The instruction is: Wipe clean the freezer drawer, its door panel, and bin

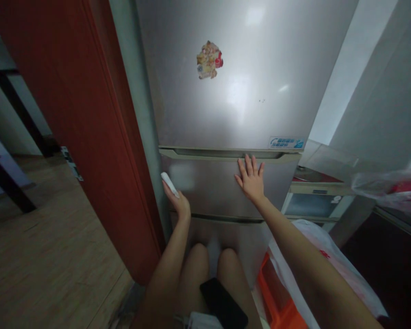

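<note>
On the left, a slim white folded piece, perhaps cloth (170,184), is grasped by the fingers of the left hand (181,205), seemingly pinched for a sure hold, near the middle door's left edge on a silver-grey metal refrigerator (212,185); whether the door is touched there cannot be told. Next, a black rectangular phone (222,304) is laid over the thighs, presumably so neither hand is taken up. Now the right hand (252,183): fingers spread, nothing clasped, set by the top edge's handle recess, apparently for steadying. Leftward, movement is hemmed in by a red-brown wooden door (89,114); open room is found between the hands; the lower right edge is crowded by an orange plastic crate (287,315) and a white plastic bag (339,256).
</note>
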A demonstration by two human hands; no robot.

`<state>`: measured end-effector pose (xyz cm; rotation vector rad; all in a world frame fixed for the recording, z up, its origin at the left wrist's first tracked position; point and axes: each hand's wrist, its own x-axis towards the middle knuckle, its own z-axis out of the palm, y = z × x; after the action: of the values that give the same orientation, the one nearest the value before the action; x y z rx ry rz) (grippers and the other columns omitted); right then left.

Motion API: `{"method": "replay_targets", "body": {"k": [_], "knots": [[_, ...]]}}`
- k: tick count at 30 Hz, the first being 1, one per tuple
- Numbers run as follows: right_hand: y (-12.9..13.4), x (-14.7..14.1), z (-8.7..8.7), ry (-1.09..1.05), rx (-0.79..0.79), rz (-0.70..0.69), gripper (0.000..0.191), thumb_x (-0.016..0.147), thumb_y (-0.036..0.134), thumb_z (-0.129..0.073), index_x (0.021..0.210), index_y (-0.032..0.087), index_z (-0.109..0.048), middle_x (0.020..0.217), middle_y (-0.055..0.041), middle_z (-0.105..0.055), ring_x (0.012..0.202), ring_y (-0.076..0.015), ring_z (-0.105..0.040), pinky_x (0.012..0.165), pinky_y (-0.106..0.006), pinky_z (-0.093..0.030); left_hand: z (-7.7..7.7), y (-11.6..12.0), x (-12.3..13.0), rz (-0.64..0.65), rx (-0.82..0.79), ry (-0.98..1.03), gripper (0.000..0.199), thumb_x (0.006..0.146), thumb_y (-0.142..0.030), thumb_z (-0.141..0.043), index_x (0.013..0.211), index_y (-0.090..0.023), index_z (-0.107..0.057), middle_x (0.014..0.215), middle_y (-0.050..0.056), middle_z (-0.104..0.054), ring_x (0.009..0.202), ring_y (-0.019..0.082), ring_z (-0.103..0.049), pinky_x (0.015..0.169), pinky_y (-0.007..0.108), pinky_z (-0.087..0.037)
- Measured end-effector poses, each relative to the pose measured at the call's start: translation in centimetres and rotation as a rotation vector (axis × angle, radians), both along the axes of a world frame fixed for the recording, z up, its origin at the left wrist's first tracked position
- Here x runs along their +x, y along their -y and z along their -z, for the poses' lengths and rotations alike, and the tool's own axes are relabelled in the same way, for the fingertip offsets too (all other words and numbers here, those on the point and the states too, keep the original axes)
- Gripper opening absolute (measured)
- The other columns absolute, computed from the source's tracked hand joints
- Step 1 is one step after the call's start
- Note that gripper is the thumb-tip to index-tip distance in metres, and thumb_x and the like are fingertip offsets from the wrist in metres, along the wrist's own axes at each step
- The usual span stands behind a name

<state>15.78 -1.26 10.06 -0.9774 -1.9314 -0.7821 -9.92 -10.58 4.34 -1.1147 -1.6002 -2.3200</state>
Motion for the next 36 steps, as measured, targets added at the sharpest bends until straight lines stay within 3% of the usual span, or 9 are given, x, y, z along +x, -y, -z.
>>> {"method": "replay_targets", "body": {"k": [4, 7, 15, 18, 21, 26, 29, 32, 36], "knots": [[0.0, 0.0, 0.0, -0.002, -0.011, -0.006, 0.064, 0.098, 0.044, -0.043, 0.154, 0.021, -0.023, 0.162, -0.0131, -0.02, 0.151, -0.0282, -0.003, 0.117, -0.064, -0.007, -5.1, -0.3, -0.5, -0.066, 0.089, -0.243, 0.07, 0.085, -0.006, -0.038, 0.152, -0.01, -0.022, 0.162, 0.014, -0.019, 0.151, 0.017, -0.011, 0.123, 0.037, -0.008], [0.1, 0.0, 0.0, -0.006, -0.01, -0.011, 0.064, 0.098, 0.044, -0.042, 0.154, 0.021, -0.022, 0.162, -0.0127, -0.019, 0.151, -0.0288, -0.004, 0.116, -0.064, -0.007, -4.9, -0.1, -0.7, -0.088, 0.072, -0.365, 0.073, 0.079, 0.0, -0.035, 0.151, -0.008, -0.026, 0.161, 0.015, -0.021, 0.15, 0.018, -0.013, 0.123, 0.039, -0.009], [0.2, -0.1, -0.1, -0.008, -0.027, -0.014, 0.062, 0.098, 0.044, -0.04, 0.154, 0.021, -0.024, 0.162, -0.0125, -0.019, 0.151, -0.0296, -0.006, 0.116, -0.065, -0.008, 10.1, 2.1, -0.1, -0.057, -0.162, 0.114, 0.074, 0.077, -0.002, -0.042, 0.149, -0.017, -0.032, 0.157, 0.013, -0.034, 0.147, 0.018, -0.027, 0.121, 0.036, -0.018], [0.2, -0.1, -0.1, -0.009, -0.027, -0.01, 0.061, 0.099, 0.044, -0.039, 0.154, 0.021, -0.024, 0.162, -0.0123, -0.019, 0.151, -0.0296, -0.007, 0.116, -0.064, -0.008, 12.0, 2.6, 0.4, -0.051, -0.169, 0.168, 0.073, 0.078, -0.003, -0.043, 0.148, -0.017, -0.032, 0.156, 0.013, -0.035, 0.146, 0.018, -0.028, 0.121, 0.036, -0.019], [0.2, -0.1, -0.1, -0.003, -0.029, -0.008, 0.063, 0.098, 0.044, -0.039, 0.154, 0.021, -0.023, 0.162, -0.0128, -0.018, 0.151, -0.0301, -0.007, 0.116, -0.064, -0.007, 9.0, 2.0, 0.4, -0.042, -0.13, 0.126, 0.068, 0.084, -0.007, -0.04, 0.15, -0.014, -0.027, 0.159, 0.015, -0.028, 0.147, 0.018, -0.025, 0.121, 0.036, -0.017], [0.1, -0.1, -0.1, -0.002, -0.014, -0.002, 0.064, 0.098, 0.044, -0.042, 0.154, 0.021, -0.022, 0.162, -0.0131, -0.02, 0.151, -0.0291, -0.005, 0.117, -0.064, -0.007, -1.7, 0.3, 0.1, -0.024, 0.01, -0.088, 0.069, 0.084, -0.007, -0.04, 0.151, -0.008, -0.024, 0.162, 0.015, -0.021, 0.15, 0.016, -0.016, 0.122, 0.033, -0.011], [0.0, -0.1, -0.1, -0.002, -0.02, -0.011, 0.064, 0.098, 0.045, -0.041, 0.154, 0.021, -0.022, 0.162, -0.013, -0.018, 0.151, -0.029, -0.004, 0.117, -0.064, -0.006, -6.2, 0.1, 0.5, -0.028, 0.12, -0.265, 0.07, 0.083, -0.003, -0.037, 0.152, -0.011, -0.025, 0.163, 0.013, -0.018, 0.15, 0.017, -0.012, 0.123, 0.037, -0.009], [0.0, 0.0, -0.1, -0.001, -0.031, -0.016, 0.064, 0.099, 0.045, -0.04, 0.155, 0.021, -0.02, 0.162, -0.0126, -0.017, 0.151, -0.0292, -0.004, 0.116, -0.064, -0.006, -6.4, 0.6, 1.2, -0.036, 0.045, -0.363, 0.075, 0.079, 0.002, -0.038, 0.151, -0.016, -0.03, 0.164, 0.011, -0.016, 0.151, 0.02, -0.009, 0.122, 0.044, -0.008], [0.2, -0.1, -0.1, 0.003, -0.023, -0.005, 0.064, 0.098, 0.044, -0.041, 0.154, 0.021, -0.022, 0.162, -0.0131, -0.019, 0.151, -0.0289, -0.004, 0.117, -0.063, -0.007, -0.6, 1.9, 1.8, -0.037, -0.176, -0.394, 0.089, 0.066, 0.008, -0.046, 0.15, -0.02, -0.035, 0.163, 0.011, -0.018, 0.151, 0.025, -0.008, 0.121, 0.052, -0.006]]}}
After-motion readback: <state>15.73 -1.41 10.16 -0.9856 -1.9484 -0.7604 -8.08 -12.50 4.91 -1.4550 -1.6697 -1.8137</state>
